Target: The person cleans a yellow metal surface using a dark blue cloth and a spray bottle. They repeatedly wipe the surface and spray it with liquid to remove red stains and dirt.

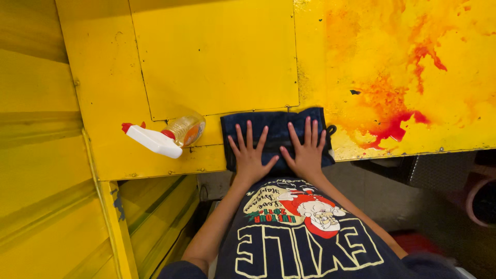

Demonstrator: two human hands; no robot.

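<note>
Both hands, left & right, are lying open, fingers spread, pressing a dark folded cloth at frame centre on the yellow bench. Prob. soft, light, limp; best pinching an edge.

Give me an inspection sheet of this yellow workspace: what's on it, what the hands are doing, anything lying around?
Surface: yellow painted metal panel, red-orange stains on its right part.
Job's things: dark blue cloth lying flat at the panel's near edge.
Clutter: spray bottle lying on its side, left of the cloth, white and red trigger head.
Hands: left hand and right hand pressed flat on the cloth, fingers spread.
Cables: nothing seen.
Surroundings: more yellow metal at left; dark floor at lower right.
</note>
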